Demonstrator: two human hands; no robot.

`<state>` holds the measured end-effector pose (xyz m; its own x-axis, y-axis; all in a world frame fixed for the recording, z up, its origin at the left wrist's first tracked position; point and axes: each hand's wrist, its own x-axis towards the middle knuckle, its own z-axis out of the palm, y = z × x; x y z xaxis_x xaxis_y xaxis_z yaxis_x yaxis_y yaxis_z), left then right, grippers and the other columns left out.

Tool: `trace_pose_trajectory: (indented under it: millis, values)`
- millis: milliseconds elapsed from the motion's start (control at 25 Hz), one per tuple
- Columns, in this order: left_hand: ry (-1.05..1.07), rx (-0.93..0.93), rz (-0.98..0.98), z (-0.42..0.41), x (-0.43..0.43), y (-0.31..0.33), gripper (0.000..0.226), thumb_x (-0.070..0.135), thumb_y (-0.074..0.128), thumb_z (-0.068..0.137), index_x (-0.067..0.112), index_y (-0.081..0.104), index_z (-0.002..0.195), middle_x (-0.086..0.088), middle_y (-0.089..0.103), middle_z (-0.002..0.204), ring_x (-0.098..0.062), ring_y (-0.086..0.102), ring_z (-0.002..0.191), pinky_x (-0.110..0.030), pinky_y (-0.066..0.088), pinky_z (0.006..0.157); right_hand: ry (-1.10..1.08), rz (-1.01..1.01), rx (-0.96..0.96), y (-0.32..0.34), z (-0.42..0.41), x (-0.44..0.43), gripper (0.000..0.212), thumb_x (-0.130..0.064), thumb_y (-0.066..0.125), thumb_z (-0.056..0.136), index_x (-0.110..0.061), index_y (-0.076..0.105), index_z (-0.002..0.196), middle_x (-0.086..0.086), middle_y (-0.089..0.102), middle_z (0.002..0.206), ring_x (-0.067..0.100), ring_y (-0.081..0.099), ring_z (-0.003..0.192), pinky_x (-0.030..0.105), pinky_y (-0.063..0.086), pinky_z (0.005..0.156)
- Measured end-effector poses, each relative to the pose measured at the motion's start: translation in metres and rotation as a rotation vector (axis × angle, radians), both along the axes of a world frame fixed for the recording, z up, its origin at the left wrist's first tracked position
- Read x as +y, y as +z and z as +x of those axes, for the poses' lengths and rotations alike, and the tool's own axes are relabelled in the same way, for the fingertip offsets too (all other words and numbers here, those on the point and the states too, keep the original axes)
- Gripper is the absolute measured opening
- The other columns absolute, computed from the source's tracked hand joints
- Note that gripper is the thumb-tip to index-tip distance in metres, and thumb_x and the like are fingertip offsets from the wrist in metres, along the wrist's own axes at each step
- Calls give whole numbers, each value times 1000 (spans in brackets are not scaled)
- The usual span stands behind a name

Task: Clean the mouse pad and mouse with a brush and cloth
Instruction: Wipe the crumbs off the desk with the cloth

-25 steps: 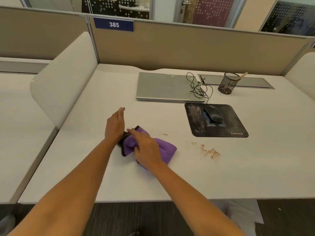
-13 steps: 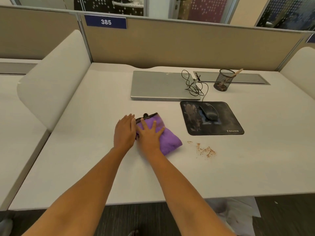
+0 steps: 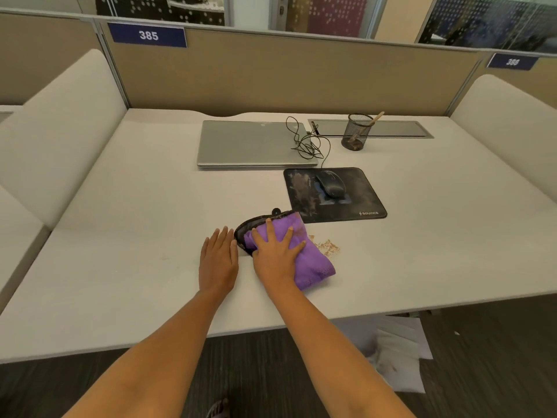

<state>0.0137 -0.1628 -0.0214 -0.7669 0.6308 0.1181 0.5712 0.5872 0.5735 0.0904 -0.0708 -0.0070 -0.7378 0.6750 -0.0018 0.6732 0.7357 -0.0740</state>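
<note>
I view 1 white desk (image 3: 135, 236). A closed grey laptop (image 3: 253, 144) lies well beyond the fingertips. The black mouse pad (image 3: 363, 193), smeared with pale dust, lies just beyond the right fingers, to their right. The purple cloth (image 3: 313, 263), dark-edged on its far side, lies under the right hand (image 3: 275, 254), whose 5 fingers spread wide and flat on it. The left hand (image 3: 218, 260) rests flat on the desk, fingers straight and together, just left of the cloth. A mesh cup (image 3: 357, 132) holding the brush (image 3: 376, 117) stands far beyond the right fingers. The mouse (image 3: 331, 184) sits on the mouse pad. Brown crumbs (image 3: 328, 247) lie right of the right fingers.
</note>
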Motion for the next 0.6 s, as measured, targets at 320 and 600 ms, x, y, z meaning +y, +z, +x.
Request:
trace_pose_trajectory:
  millis: [320, 600]
  values:
    - [-71, 85, -62, 65, 13, -4, 46, 25, 22, 101, 15, 24, 146, -1, 22, 154, -13, 13, 144, -26, -2, 116, -83, 19, -12, 0, 61, 18, 51, -32, 37, 99, -30, 19, 147, 10, 0, 159, 55, 5, 137, 76, 10, 101]
    - [-112, 139, -107, 101, 29, -7, 47, 29, 21, 101, 15, 26, 145, -1, 23, 154, -15, 15, 144, -27, -1, 117, -189, 45, -70, 1, 95, 59, 56, -30, 43, 98, -27, 17, 147, 13, 0, 158, 56, 13, 135, 73, 21, 100]
